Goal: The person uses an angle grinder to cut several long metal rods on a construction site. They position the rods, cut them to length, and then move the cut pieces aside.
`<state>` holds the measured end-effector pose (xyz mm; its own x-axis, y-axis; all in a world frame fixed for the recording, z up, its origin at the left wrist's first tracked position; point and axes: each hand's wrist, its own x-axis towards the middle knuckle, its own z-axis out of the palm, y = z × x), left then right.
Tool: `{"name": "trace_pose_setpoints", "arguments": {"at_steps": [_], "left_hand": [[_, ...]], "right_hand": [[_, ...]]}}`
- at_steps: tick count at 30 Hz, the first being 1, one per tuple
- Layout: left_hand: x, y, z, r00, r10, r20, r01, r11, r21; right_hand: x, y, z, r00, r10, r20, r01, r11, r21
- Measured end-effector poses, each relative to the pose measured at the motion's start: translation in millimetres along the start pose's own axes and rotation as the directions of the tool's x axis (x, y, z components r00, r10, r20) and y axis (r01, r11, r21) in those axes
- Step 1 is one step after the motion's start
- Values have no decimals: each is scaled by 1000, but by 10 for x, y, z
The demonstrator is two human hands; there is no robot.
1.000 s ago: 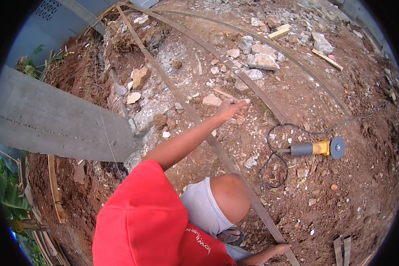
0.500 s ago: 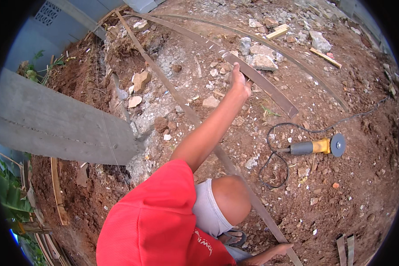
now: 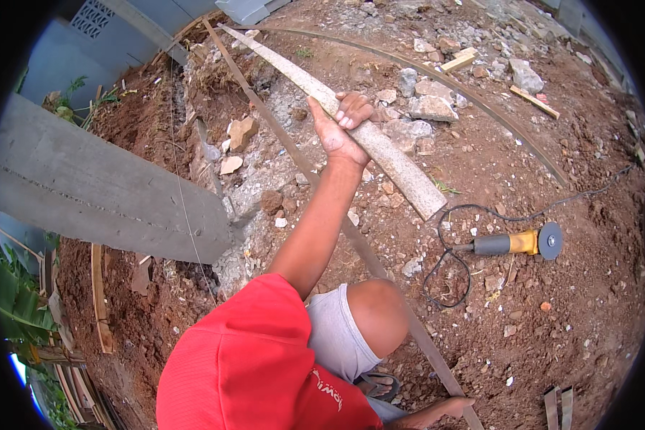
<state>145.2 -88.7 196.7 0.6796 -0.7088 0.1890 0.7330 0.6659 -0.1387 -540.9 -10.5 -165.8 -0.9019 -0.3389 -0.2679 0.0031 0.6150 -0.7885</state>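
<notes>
At the left stands one concrete pillar, with one timber lath on the soil nearer than it.

Right of the pillar, the left hand is clamped around one pale speckled strip, palm up, the thumb at its left edge and the fingers curled over its face. That strip slants from the far left to the middle of the scene. It looks long, thin and fairly stiff, likely awkward more by length than by weight; the face seems rough and so should not slip much. A hold close to its balance point, around both edges, would suit it best.

Below it runs one long narrow strip, from the far left to the near right. The right hand is at its near end; so close to the rim of the view, I cannot tell whether the fingers are closed on it.

Farther right, one curved-looking strip lies on the far soil. Nearer is one angle grinder, untouched, with one black cord. One pale timber offcut lies at the far right, and two short strips lie side by side at the near right.
</notes>
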Motion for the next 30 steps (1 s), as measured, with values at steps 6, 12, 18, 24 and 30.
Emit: {"name": "trace_pose_setpoints", "arguments": {"at_steps": [6, 12, 18, 24, 30], "left_hand": [[-47, 17, 467, 999, 10, 33, -8, 998, -62], [-106, 28, 787, 997, 27, 71, -20, 995, -101], [-169, 46, 833, 982, 33, 188, -10, 992, -123], [-193, 11, 670, 991, 24, 135, -13, 997, -81], [-211, -30, 69, 995, 40, -86, -19, 974, 227]], "right_hand": [[-283, -243, -31, 999, 8, -53, -5, 998, 62], [-227, -101, -34, 994, -97, -42, 100, 992, 77], [-239, -127, -37, 997, -61, -37, 62, 997, 37], [-109, 24, -9, 993, -115, -29, 117, 990, 74], [-197, -146, 2, 998, 30, -46, -28, 999, 38]]}}
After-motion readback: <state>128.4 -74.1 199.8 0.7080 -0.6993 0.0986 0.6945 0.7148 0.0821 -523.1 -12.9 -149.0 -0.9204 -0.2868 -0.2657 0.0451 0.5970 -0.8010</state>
